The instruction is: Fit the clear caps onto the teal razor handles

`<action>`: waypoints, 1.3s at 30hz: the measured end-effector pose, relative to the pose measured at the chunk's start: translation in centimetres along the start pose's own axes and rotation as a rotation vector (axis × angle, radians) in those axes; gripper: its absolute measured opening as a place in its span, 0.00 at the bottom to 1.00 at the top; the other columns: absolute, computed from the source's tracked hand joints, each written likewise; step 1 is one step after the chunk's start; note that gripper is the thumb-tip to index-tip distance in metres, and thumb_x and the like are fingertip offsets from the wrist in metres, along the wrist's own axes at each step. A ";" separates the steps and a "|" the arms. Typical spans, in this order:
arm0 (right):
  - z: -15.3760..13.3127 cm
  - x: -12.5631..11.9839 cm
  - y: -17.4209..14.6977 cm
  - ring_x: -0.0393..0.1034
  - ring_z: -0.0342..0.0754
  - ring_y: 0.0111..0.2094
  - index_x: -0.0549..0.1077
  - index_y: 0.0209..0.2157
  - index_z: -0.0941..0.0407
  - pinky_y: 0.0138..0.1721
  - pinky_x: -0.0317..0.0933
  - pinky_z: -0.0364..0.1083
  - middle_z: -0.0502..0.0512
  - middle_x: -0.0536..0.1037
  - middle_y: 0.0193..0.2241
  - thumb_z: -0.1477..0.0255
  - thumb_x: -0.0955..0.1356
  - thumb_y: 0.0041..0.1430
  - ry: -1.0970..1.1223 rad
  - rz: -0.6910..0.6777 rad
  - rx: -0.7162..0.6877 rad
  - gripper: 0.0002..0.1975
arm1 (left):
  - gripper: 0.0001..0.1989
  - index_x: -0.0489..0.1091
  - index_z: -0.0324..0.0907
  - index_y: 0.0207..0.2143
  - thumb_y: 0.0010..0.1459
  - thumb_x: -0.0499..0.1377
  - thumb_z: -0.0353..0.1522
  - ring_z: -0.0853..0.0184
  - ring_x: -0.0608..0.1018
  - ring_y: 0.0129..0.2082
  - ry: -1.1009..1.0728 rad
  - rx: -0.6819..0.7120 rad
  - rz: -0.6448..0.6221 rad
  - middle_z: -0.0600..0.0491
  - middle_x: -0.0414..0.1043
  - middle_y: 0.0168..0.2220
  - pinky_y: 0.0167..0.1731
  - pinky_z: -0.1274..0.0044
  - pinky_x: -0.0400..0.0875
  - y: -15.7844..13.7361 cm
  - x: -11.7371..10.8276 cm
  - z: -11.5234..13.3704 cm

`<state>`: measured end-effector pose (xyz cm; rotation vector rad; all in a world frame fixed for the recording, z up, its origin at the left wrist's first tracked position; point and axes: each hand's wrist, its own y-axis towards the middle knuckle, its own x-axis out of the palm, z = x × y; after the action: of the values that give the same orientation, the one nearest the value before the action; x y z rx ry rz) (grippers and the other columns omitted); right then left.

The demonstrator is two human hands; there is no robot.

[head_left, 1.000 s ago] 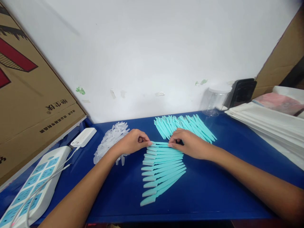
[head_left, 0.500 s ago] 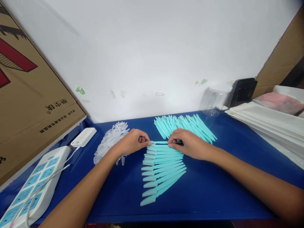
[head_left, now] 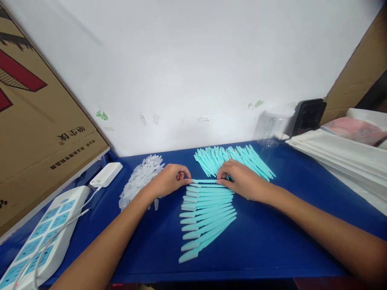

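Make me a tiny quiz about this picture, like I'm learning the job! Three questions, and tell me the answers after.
1. True or false: the jar is to the right of the power strip.
2. Which is closest to the left hand? A: jar. B: clear pieces. C: power strip.
3. Fill in the colour: the fingers of the left hand and right hand are on a ____ stick.

Key: 1. True. 2. B. 3. Turquoise.

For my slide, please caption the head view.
Both hands hold a slim turquoise piece at the far end of a fanned row on a blue table.
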<state>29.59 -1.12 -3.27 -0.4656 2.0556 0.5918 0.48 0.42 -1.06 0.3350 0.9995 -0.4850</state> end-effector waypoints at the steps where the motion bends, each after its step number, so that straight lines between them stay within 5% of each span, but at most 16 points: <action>1: 0.0 0.0 0.0 0.69 0.54 0.42 0.77 0.33 0.54 0.40 0.62 0.51 0.55 0.78 0.33 0.66 0.69 0.65 0.001 -0.001 0.010 0.08 | 0.13 0.77 0.43 0.36 0.62 0.63 0.44 0.69 0.70 0.25 -0.012 -0.007 -0.009 0.56 0.71 0.25 0.26 0.77 0.61 0.0 0.0 0.0; 13: -0.7 -1.1 0.0 0.71 0.51 0.38 0.77 0.32 0.55 0.38 0.62 0.48 0.55 0.78 0.33 0.62 0.69 0.64 0.126 0.003 0.118 0.12 | 0.16 0.76 0.41 0.36 0.63 0.61 0.45 0.68 0.73 0.31 -0.094 -0.024 0.015 0.53 0.75 0.33 0.33 0.76 0.66 -0.2 -1.1 0.5; 19: -1.6 -2.3 -0.4 0.68 0.48 0.32 0.79 0.31 0.56 0.32 0.60 0.46 0.55 0.78 0.31 0.62 0.70 0.60 0.231 -0.221 0.127 0.12 | 0.15 0.78 0.40 0.34 0.58 0.65 0.44 0.68 0.73 0.30 -0.175 -0.003 -0.216 0.53 0.74 0.31 0.30 0.76 0.66 -0.7 -2.3 1.1; 24: -1.7 -2.3 -0.6 0.67 0.47 0.31 0.80 0.31 0.55 0.32 0.58 0.45 0.54 0.77 0.30 0.63 0.71 0.58 0.256 -0.262 0.082 0.10 | 0.16 0.79 0.41 0.33 0.57 0.66 0.46 0.69 0.71 0.27 -0.173 0.013 -0.306 0.53 0.73 0.30 0.27 0.76 0.63 -0.8 -2.2 1.3; 35: -0.6 -1.9 0.0 0.67 0.47 0.30 0.77 0.31 0.54 0.32 0.57 0.46 0.51 0.75 0.28 0.64 0.68 0.63 0.074 0.029 0.116 0.10 | 0.15 0.76 0.42 0.31 0.58 0.64 0.45 0.71 0.64 0.23 0.031 -0.074 -0.066 0.58 0.61 0.22 0.24 0.77 0.57 -0.8 -3.5 -0.1; 39: 0.3 -1.7 0.2 0.70 0.51 0.36 0.76 0.32 0.54 0.35 0.58 0.48 0.53 0.77 0.30 0.66 0.69 0.63 -0.098 0.102 0.135 0.08 | 0.17 0.77 0.43 0.32 0.50 0.69 0.47 0.70 0.66 0.22 0.079 -0.160 -0.261 0.58 0.61 0.24 0.23 0.77 0.57 -1.8 -5.7 -1.3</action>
<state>30.58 -0.59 -1.88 -0.2489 2.0191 0.5213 -4.04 0.84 3.13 0.0804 1.1578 -0.6263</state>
